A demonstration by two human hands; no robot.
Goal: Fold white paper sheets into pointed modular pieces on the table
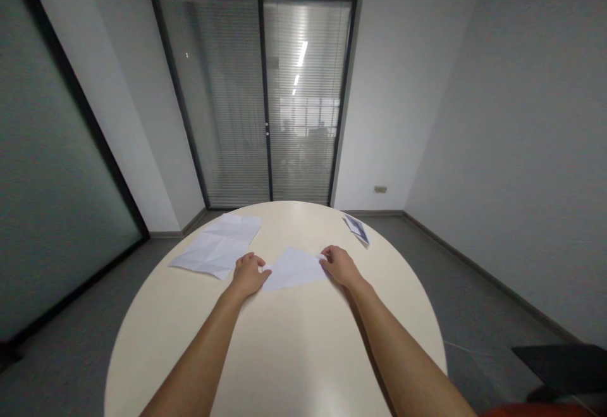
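Note:
A folded white paper lies flat in the middle of the round cream table. My left hand rests at its left corner, fingers curled and thumb pinching the paper's edge. My right hand presses on its right corner with the fingers bent down onto the sheet. Both forearms reach in from the near edge.
A creased, unfolded white sheet lies at the table's far left. A small folded paper piece sits near the far right edge. Beyond the table are a grey floor, white walls and a glass sliding door with blinds. A dark object is at the lower right.

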